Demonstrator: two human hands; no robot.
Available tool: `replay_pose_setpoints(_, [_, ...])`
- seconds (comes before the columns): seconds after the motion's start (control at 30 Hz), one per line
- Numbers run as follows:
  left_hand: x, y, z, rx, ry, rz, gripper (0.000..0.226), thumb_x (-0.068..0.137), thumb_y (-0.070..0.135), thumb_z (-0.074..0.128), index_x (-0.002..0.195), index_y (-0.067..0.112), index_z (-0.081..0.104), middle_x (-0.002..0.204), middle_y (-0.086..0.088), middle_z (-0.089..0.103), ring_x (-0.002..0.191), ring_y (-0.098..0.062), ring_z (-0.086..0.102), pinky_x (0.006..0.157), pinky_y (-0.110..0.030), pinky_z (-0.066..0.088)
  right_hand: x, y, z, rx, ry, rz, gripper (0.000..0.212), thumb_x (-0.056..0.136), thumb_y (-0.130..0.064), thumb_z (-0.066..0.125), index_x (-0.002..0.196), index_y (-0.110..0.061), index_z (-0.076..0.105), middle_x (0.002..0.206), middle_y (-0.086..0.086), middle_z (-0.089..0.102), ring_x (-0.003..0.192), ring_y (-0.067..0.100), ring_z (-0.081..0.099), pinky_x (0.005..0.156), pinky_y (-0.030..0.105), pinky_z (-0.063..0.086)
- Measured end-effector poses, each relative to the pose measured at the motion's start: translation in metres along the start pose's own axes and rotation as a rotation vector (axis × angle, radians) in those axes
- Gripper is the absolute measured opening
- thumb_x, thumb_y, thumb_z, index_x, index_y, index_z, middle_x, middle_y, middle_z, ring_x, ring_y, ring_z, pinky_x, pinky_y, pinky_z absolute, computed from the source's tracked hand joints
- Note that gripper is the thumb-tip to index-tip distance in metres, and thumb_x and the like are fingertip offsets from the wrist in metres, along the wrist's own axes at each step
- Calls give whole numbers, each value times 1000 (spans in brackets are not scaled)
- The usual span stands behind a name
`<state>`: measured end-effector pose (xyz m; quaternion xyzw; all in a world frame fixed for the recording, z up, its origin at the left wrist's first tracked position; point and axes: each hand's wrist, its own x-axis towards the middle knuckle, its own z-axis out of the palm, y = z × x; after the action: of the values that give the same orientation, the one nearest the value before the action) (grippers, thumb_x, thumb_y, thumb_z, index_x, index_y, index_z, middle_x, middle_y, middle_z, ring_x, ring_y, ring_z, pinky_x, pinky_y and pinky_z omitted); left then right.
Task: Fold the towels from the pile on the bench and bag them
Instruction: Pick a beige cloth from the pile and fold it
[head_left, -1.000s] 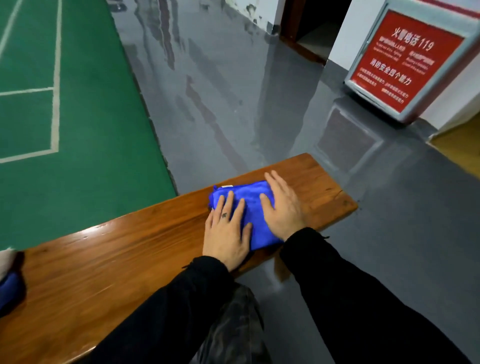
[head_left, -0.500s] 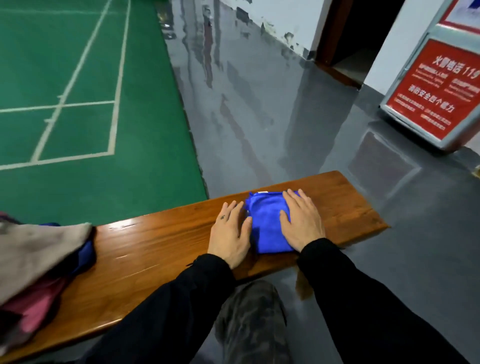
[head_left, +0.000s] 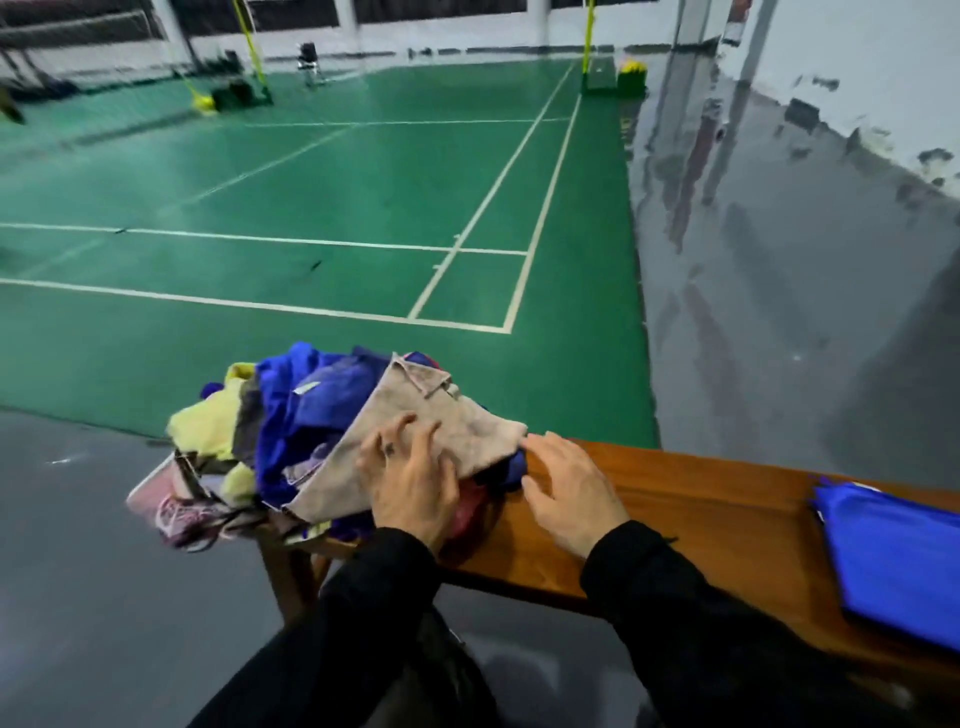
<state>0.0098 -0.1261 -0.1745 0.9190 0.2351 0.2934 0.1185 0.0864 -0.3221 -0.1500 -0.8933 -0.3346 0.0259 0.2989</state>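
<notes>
The left hand (head_left: 415, 480) lay on the grey-beige cloth towel (head_left: 415, 436) that topped the heap, its fingers spread and slightly bent, tips pressing into the fabric; whether they had gathered any of it was not clear. The right hand (head_left: 569, 496) hovered just beside the towel's right corner, fingers loosely spread and holding nothing, over the brown polished wooden bench (head_left: 685, 499).

The jumbled pile of blue, yellow and pink towels (head_left: 291, 426) sat at the bench's left end, spilling past its edge. A folded blue towel (head_left: 898, 551) lay well apart at the right, cut off by the frame. Bare wood stretched between them.

The pile's lower layers were hidden and blurred. Black sleeves (head_left: 701, 623) covered both forearms.
</notes>
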Motion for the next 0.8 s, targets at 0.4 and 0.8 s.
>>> replay_pose_setpoints(0.4, [60,-50,-60,352,-30,32,26,77,31,57,94,22,73,87,-6,68,77,-32,61,73,-42,41,0,-34,2,-22,-13,-85,49,96,-27,56,145,-24,48,143,-4,53,136,12,41,110,19,24])
replay_pose_setpoints(0.8, [53,20,-86,-95,260,602,26,89,23,55,113,15,55,95,-10,65,87,-30,58,79,-41,46,19,-65,-48,236,211,-260,66,90,-17,64,150,-30,41,150,-7,46,140,7,39,118,27,30])
